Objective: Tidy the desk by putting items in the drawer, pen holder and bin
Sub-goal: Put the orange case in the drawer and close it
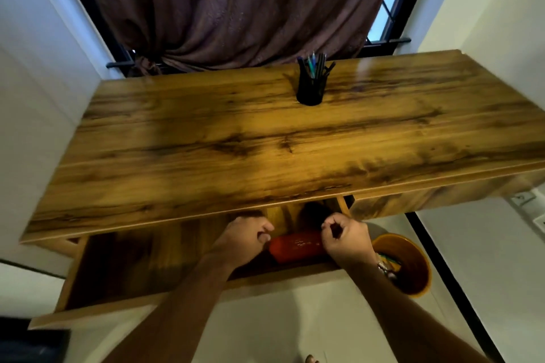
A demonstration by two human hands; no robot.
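- Drawer [118,268]: pulled out from under the bench [265,141] front edge, wood interior visible, left part of it in shadow.
- Red case [295,246]: lies flat inside the drawer toward its right end, long axis roughly left-right, small light lettering on top. A dark object sits behind it, further back under the bench top; too blurred to identify.
- Left hand [247,234]: over the drawer, at the left end of the red case, fingers curled. Fingertips are at the case's edge; cannot tell whether they actually grip it or just touch.
- Right hand [345,237]: over the drawer at the case's right end, fingers curled in with thumb against them. It overlaps the case's end; grip vs. no grip not resolvable. Wristband or watch on that wrist.
- Pen holder [311,88]: black mesh cup, upright on the bench top toward the back, right of centre, several pens standing in it.
- Bin [413,262]: orange-brown round tub on the floor, just right of the drawer, below the right forearm, some colourful scraps inside.
- Curtain [236,9]: brown, hangs behind the bench over a barred window.
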